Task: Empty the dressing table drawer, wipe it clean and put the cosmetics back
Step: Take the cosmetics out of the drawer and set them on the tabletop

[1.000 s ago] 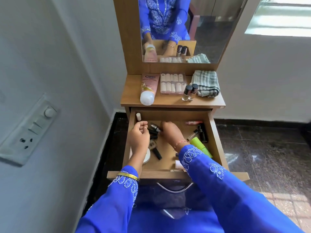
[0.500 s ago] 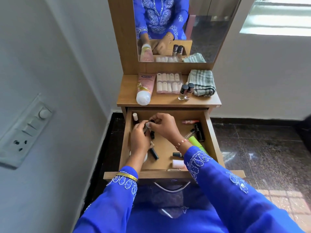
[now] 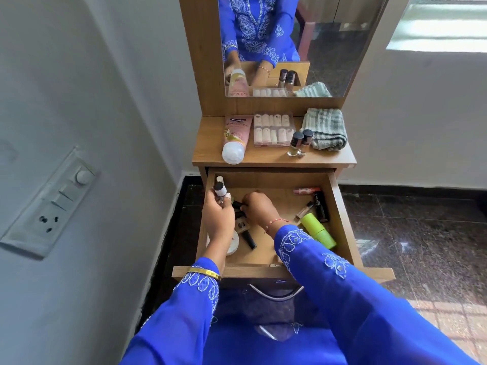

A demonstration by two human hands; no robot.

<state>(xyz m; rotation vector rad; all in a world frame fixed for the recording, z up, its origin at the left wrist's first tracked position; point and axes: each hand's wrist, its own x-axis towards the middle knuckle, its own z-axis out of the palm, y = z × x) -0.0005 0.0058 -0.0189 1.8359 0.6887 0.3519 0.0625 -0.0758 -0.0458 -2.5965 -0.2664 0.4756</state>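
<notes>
Head view: on the far left wall sits a switch panel (image 3: 50,204). Your left hand (image 3: 219,216) grips a small white bottle (image 3: 220,190) with a dark cap, raised over the left side of the open drawer (image 3: 340,219). Just beside it, your right hand (image 3: 259,206) reaches down and pinches a dark cosmetic (image 3: 238,205) among the pile. Further right in the drawer lie a green tube (image 3: 317,229) and a black mascara (image 3: 321,206). On the desk (image 3: 274,158) above rest a pink tube (image 3: 235,138), a nail set (image 3: 273,129), two perfume bottles (image 3: 299,143) and a folded cloth (image 3: 326,128)
</notes>
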